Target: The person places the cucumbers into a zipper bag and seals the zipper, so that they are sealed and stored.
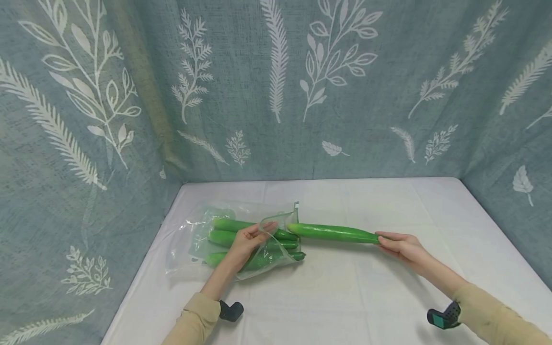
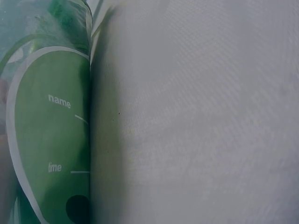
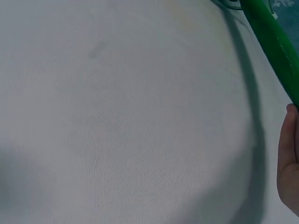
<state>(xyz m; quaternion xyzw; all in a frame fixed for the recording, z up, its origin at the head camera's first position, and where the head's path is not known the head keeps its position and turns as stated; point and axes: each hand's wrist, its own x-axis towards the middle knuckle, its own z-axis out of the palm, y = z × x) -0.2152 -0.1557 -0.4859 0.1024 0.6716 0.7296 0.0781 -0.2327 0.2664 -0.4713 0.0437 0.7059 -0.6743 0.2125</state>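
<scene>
Long, smooth and green, a cucumber (image 1: 334,233) is held by its thin right end between the thumb and fingers of my right hand (image 1: 407,248). Its paler left tip is at the mouth of a clear plastic bag (image 1: 178,256). My left hand (image 1: 247,243) pinches the bag's film near that mouth. Several more cucumbers (image 1: 224,235) lie side by side in the bag, partly hidden by my left hand. In the left wrist view the bag shows a green printed panel (image 2: 42,121) reading "name" and "time". The right wrist view catches the held cucumber (image 3: 275,44) slanting above the table.
A white cloth (image 1: 345,287) covers the table under both hands. Blue-green curtains (image 1: 241,86) with white leaf prints rise at the back and both sides. Dark devices (image 1: 444,317) are worn at both wrists, by the beige sleeves.
</scene>
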